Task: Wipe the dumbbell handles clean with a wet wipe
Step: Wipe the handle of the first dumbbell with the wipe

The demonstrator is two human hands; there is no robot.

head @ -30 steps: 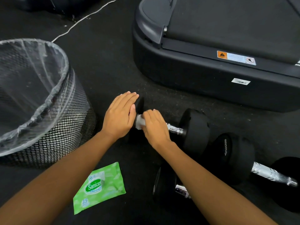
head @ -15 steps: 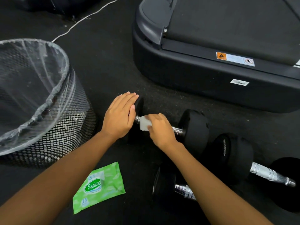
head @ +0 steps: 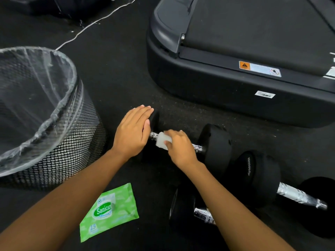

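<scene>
A black dumbbell (head: pixel 215 142) lies on the dark floor with its chrome handle (head: pixel 154 135) showing between my hands. My left hand (head: pixel 133 133) rests flat, fingers together, on the dumbbell's left weight head and covers most of it. My right hand (head: pixel 178 148) is closed around the handle with a folded white wet wipe (head: pixel 162 141) pressed against the metal. A second dumbbell (head: pixel 257 178) with a bare chrome handle (head: pixel 299 195) lies to the right. Part of a third dumbbell (head: pixel 181 209) shows under my right forearm.
A green wet-wipe pack (head: pixel 108 211) lies on the floor near my left forearm. A black mesh bin (head: pixel 59 151) with a clear liner stands at the left. A treadmill base (head: pixel 235 87) fills the upper right. A white cable (head: pixel 87 28) runs across the floor behind.
My right hand has slid the wipe to the right along the handle, away from the left weight head, baring a short stretch of chrome there. The left hand has stayed put.
</scene>
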